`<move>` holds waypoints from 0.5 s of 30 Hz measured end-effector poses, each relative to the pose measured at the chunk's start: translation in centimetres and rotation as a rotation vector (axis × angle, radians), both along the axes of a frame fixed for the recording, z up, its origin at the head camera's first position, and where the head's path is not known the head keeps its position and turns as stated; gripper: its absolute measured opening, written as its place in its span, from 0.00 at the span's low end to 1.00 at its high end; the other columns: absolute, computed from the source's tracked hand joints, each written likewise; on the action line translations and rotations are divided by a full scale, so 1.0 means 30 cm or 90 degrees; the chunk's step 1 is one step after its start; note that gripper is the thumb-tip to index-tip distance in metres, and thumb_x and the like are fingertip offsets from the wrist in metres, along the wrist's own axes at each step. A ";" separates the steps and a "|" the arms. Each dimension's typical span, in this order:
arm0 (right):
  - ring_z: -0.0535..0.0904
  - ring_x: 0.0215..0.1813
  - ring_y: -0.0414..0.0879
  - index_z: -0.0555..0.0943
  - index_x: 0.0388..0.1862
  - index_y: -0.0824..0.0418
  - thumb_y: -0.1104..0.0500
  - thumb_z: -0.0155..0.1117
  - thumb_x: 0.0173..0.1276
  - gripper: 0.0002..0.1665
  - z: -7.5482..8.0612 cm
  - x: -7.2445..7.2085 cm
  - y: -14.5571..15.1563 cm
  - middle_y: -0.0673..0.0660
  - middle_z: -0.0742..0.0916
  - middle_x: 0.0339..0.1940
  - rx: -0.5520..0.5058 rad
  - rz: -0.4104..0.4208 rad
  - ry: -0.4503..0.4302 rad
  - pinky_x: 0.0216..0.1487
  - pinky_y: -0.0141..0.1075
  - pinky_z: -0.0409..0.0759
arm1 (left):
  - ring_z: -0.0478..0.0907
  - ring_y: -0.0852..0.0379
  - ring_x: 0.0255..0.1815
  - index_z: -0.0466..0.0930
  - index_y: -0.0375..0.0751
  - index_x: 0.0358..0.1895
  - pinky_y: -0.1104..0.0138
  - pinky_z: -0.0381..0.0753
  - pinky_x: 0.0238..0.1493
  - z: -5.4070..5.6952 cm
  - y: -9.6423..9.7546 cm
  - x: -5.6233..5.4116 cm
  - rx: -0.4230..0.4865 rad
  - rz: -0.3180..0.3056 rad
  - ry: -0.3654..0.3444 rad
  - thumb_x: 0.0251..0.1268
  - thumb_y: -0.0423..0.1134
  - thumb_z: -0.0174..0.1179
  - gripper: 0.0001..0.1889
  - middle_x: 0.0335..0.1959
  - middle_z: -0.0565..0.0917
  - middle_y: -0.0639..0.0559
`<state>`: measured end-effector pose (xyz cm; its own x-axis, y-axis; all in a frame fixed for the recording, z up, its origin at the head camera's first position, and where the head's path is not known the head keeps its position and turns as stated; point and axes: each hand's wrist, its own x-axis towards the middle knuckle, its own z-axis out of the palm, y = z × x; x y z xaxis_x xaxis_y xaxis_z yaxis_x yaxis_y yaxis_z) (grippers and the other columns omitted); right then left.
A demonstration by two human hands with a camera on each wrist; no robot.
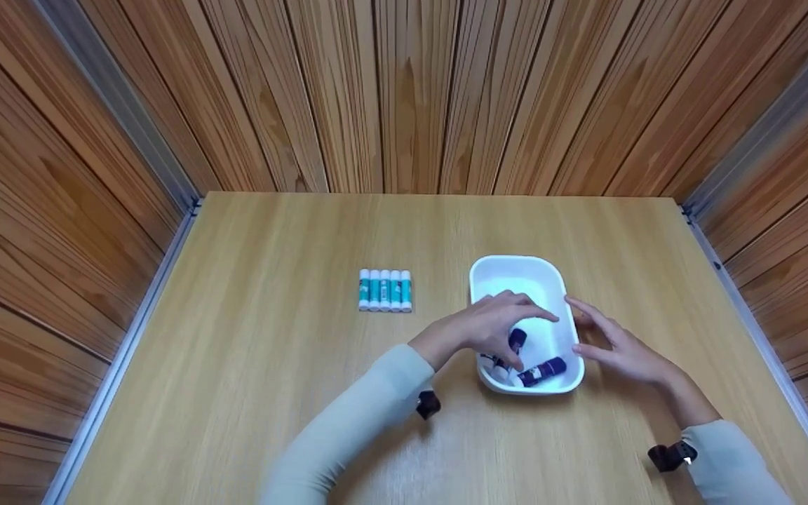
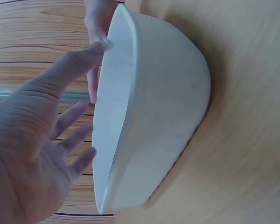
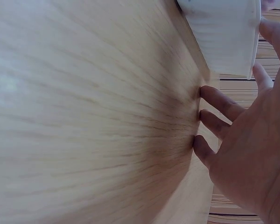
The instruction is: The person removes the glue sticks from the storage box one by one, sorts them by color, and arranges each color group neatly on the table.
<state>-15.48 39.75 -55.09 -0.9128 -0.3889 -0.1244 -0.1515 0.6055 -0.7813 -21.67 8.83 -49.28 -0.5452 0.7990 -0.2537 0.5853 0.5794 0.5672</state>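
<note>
A white plastic tub point(image 1: 518, 259) sits right of centre on the table. Inside its near end lie a glue stick with a dark purple label point(image 1: 544, 371) and other dark-labelled sticks, partly covered by my left hand point(image 1: 492, 325). That hand hovers over the tub, thumb and fingers spread apart. In the left wrist view nothing shows between the fingers of the left hand point(image 2: 28, 140). My right hand point(image 1: 625, 351) is at the tub's right side, index finger and thumb at the rim. In the right wrist view, the other fingertips of the right hand point(image 3: 252, 144) rest on the table.
Left of the tub, several white glue sticks with teal labels point(image 1: 385, 290) lie side by side in a neat row. Wood-plank walls point(image 1: 411, 98) enclose the table point(image 1: 271, 294) at the back and both sides, with metal strips along the side edges.
</note>
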 end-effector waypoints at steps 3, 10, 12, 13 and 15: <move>0.60 0.90 0.78 0.51 0.97 0.51 0.56 0.66 0.86 0.50 -0.002 -0.001 -0.001 0.73 0.69 0.90 -0.005 -0.001 -0.003 0.81 0.88 0.50 | 0.64 0.55 0.88 0.67 0.79 0.85 0.54 0.70 0.88 -0.006 0.017 -0.009 -0.026 -0.024 -0.033 0.66 0.50 0.83 0.48 0.90 0.67 0.61; 0.59 0.90 0.79 0.52 0.96 0.50 0.56 0.66 0.86 0.50 -0.005 -0.003 -0.001 0.74 0.71 0.88 -0.003 -0.007 -0.003 0.80 0.90 0.48 | 0.63 0.59 0.88 0.71 0.79 0.84 0.57 0.68 0.90 -0.024 0.055 -0.026 -0.058 -0.057 -0.095 0.68 0.46 0.82 0.45 0.90 0.67 0.65; 0.58 0.90 0.80 0.52 0.96 0.50 0.56 0.66 0.86 0.50 -0.005 -0.002 -0.001 0.75 0.71 0.88 -0.004 -0.005 -0.003 0.80 0.90 0.48 | 0.63 0.60 0.89 0.73 0.78 0.83 0.57 0.66 0.91 -0.029 0.066 -0.025 -0.062 -0.054 -0.112 0.68 0.44 0.82 0.44 0.90 0.67 0.65; 0.58 0.90 0.80 0.52 0.96 0.51 0.56 0.66 0.86 0.50 -0.006 -0.002 -0.001 0.75 0.71 0.88 -0.005 -0.005 -0.003 0.80 0.90 0.48 | 0.62 0.61 0.90 0.73 0.78 0.83 0.57 0.65 0.92 -0.032 0.072 -0.024 -0.065 -0.052 -0.119 0.68 0.43 0.83 0.44 0.90 0.67 0.66; 0.58 0.90 0.80 0.52 0.96 0.51 0.56 0.66 0.86 0.49 -0.006 -0.002 -0.001 0.75 0.71 0.88 -0.009 -0.003 -0.002 0.80 0.90 0.48 | 0.62 0.62 0.91 0.74 0.78 0.82 0.57 0.64 0.92 -0.036 0.081 -0.019 -0.070 -0.049 -0.130 0.67 0.42 0.83 0.44 0.90 0.67 0.67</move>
